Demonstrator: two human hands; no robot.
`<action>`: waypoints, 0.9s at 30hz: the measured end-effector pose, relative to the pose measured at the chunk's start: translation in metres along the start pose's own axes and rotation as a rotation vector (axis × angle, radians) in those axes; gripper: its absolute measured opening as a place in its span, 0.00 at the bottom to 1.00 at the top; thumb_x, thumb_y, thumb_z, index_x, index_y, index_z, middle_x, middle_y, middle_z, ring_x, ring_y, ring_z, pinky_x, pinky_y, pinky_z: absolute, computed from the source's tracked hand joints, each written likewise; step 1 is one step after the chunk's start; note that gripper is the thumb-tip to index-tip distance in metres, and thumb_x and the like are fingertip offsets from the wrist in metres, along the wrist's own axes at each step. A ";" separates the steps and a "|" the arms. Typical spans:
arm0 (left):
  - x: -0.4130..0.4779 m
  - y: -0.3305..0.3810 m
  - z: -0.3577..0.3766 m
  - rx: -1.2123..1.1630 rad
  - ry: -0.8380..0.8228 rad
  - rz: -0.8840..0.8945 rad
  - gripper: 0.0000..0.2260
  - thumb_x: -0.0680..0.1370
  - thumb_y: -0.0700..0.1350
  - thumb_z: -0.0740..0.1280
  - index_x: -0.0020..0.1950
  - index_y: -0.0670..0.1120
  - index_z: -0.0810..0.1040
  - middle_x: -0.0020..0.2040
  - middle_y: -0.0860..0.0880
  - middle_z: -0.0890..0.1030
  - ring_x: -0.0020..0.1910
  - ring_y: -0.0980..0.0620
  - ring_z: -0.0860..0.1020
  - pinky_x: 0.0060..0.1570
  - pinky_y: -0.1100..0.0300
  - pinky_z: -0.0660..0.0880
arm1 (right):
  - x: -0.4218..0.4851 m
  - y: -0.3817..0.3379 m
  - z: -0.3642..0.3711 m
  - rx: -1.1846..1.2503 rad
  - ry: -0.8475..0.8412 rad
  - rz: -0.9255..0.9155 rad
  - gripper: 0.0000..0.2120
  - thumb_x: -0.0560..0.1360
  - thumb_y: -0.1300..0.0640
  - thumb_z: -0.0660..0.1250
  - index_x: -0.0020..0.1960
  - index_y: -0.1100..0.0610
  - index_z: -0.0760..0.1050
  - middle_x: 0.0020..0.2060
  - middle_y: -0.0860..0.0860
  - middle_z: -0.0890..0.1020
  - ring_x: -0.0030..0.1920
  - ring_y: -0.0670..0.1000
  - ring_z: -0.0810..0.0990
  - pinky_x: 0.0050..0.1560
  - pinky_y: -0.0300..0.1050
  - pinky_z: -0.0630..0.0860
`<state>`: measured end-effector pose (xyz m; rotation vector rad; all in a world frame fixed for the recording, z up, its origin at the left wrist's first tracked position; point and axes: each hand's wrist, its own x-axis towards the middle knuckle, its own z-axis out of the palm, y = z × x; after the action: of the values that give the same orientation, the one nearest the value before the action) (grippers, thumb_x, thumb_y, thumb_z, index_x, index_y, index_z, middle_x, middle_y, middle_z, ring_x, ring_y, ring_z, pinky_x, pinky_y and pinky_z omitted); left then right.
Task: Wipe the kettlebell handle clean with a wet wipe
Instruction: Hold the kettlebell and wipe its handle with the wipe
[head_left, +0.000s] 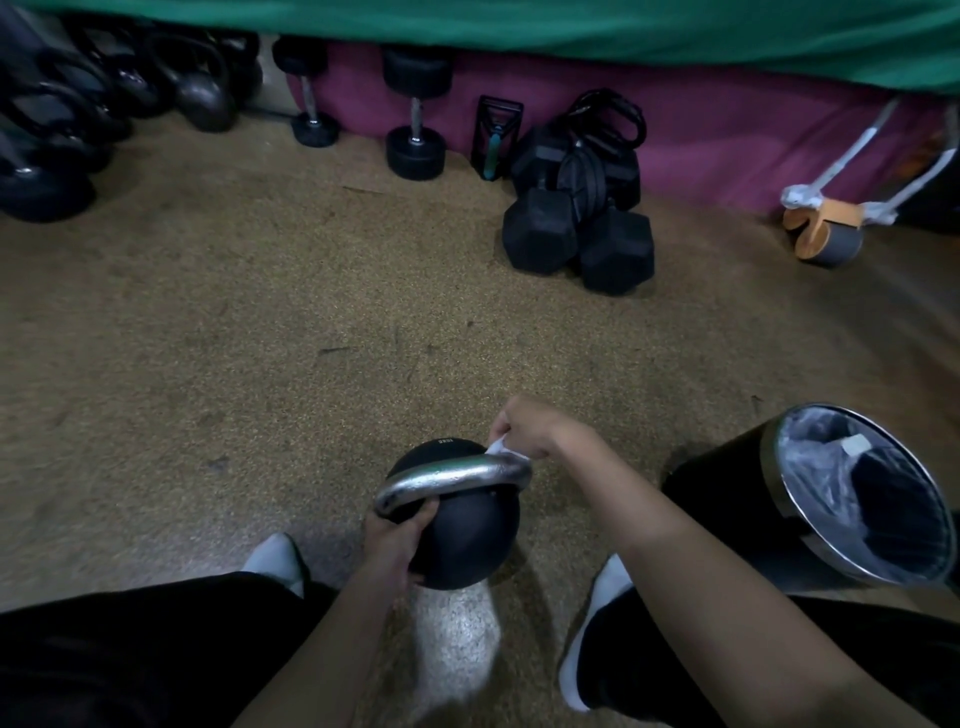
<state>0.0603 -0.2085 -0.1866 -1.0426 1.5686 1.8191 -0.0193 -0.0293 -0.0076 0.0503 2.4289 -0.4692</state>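
1. Far left, a cluster of dark kettlebells (109, 98) sits against the wall on the speckled tan floor (249, 322).
2. Right of them, two round-headed dumbbells (414, 117) stand on end at the far wall.
3. The left hand (395, 545) grasps the near-left side of the black kettlebell (462, 540), fingers curled against the ball just below the left end of the handle.
4. That kettlebell is near and central, between the person's two white-toed feet; whether its base rests on the floor I cannot tell.
5. Its silver handle (452, 479) arches left to right across the top of the ball, surface mottled.
6. At the handle's right end a white wet wipe (500, 450) is wrapped against the metal. The right hand (530, 426) pinches it there, fingers clenched on the wipe.
7. Farther off and slightly right, black hex dumbbells (576, 236) lie piled together.
8. Near right, a dark waste bin (779, 530) with a metal rim and a plastic liner – tilted in this wide view – stands just beside the right forearm.
9. Far right, an orange-and-grey ab wheel (826, 231) lies by the wall.
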 end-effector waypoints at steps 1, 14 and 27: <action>-0.005 0.003 0.001 0.013 0.003 -0.008 0.47 0.54 0.59 0.84 0.70 0.54 0.71 0.66 0.44 0.78 0.63 0.36 0.76 0.41 0.32 0.79 | 0.000 0.002 -0.001 -0.001 0.001 -0.006 0.08 0.73 0.64 0.67 0.48 0.55 0.83 0.49 0.51 0.83 0.49 0.50 0.79 0.47 0.42 0.75; -0.008 0.006 0.004 -0.014 0.012 -0.060 0.37 0.68 0.52 0.81 0.72 0.53 0.68 0.69 0.45 0.75 0.67 0.36 0.73 0.36 0.45 0.78 | -0.013 0.009 0.013 0.127 0.162 -0.032 0.12 0.74 0.66 0.63 0.47 0.55 0.83 0.50 0.51 0.84 0.49 0.49 0.80 0.55 0.45 0.77; -0.014 0.009 0.007 -0.023 -0.014 -0.069 0.31 0.73 0.48 0.78 0.72 0.50 0.70 0.69 0.43 0.75 0.69 0.36 0.72 0.46 0.41 0.74 | -0.019 0.015 0.038 0.208 0.374 0.017 0.16 0.73 0.68 0.62 0.49 0.52 0.83 0.48 0.51 0.85 0.48 0.51 0.81 0.55 0.43 0.78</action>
<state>0.0592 -0.2020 -0.1696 -1.0784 1.4883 1.7990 0.0209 -0.0274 -0.0285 0.2700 2.7291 -0.7601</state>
